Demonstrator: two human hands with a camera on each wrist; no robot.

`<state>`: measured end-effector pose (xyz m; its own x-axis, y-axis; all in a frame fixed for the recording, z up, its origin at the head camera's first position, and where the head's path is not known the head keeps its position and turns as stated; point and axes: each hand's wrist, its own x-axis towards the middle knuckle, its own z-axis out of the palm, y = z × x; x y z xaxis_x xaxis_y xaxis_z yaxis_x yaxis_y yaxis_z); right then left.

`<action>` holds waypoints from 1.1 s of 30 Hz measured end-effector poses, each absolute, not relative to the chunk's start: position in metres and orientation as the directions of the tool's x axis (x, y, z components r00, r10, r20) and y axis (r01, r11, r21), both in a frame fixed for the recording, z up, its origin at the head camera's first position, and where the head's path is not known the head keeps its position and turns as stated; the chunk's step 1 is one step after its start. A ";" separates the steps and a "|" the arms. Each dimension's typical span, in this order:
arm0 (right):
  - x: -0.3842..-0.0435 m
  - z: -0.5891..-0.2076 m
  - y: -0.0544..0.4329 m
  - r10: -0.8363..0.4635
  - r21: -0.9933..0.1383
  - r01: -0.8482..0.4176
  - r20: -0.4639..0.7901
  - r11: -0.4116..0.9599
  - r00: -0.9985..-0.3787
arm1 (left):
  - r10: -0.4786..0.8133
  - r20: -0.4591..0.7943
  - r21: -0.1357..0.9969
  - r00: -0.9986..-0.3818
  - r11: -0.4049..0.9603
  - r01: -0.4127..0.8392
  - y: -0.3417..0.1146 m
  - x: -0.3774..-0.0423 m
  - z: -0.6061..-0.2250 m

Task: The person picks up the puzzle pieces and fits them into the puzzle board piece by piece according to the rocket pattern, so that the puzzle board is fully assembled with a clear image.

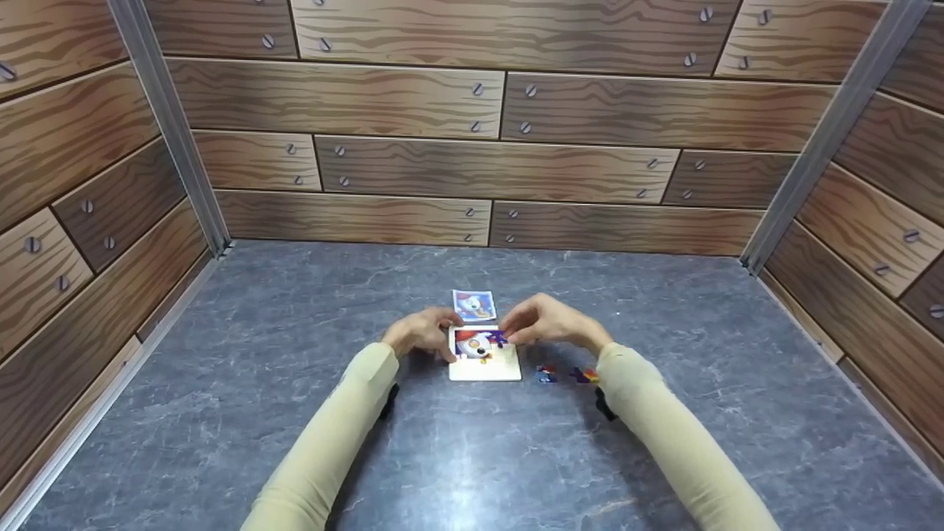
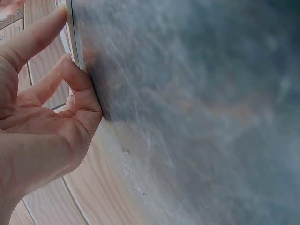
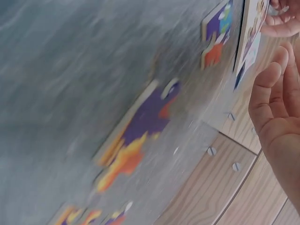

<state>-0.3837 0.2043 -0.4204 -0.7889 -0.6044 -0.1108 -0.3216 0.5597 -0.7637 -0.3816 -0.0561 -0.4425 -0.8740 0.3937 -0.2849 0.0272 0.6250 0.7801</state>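
Observation:
A white puzzle board [image 1: 483, 370] lies flat, its upper part filled with pieces showing a white cartoon figure with red. At its left side my left hand [image 1: 426, 330] holds the board, thumb at the left edge and a finger at the far corner. In the left wrist view, the other fingers [image 2: 82, 89] curl down beside the board's edge. My right hand [image 1: 549, 321] is over the board's right side, pinching a small purple puzzle piece [image 1: 499, 339] at its fingertips. In the right wrist view the fingers [image 3: 269, 75] are bent, and the pinched piece is hidden.
A picture card [image 1: 473, 305] with the same figure lies just beyond the board. Loose puzzle pieces lie to the right: a blue and red one [image 1: 546, 374] and a purple and orange one [image 1: 584, 375], with another [image 3: 89, 216] nearer the right wrist. Wood-patterned walls [image 1: 487, 162] enclose the grey table [image 1: 295, 442].

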 end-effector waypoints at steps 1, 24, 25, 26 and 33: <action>-0.384 -0.420 0.207 -0.602 -0.759 -0.322 -0.113 0.566 -0.790 | 0.393 -0.285 0.780 -0.874 0.625 0.026 -0.056 -0.382 -0.442; -0.376 -0.418 0.283 -0.560 -0.761 -0.260 -0.159 0.594 -0.813 | 0.389 -0.299 0.758 -0.871 0.651 0.031 -0.058 -0.382 -0.441; -0.376 -0.418 0.286 -0.556 -0.764 -0.252 -0.163 0.594 -0.815 | 0.386 -0.303 0.756 -0.871 0.654 0.027 -0.059 -0.382 -0.441; -0.376 -0.418 0.289 -0.554 -0.766 -0.249 -0.164 0.593 -0.816 | 0.383 -0.306 0.753 -0.872 0.657 0.024 -0.058 -0.382 -0.441; -0.376 -0.422 0.309 -0.525 -0.773 -0.203 -0.191 0.601 -0.829 | 0.377 -0.310 0.743 -0.873 0.669 0.025 -0.056 -0.383 -0.441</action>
<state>-0.3761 0.3088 -0.4218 -0.8293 -0.5252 -0.1910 -0.2030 0.6014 -0.7727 -0.3829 -0.0565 -0.4406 -0.8731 0.3765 -0.3098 0.0252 0.6693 0.7426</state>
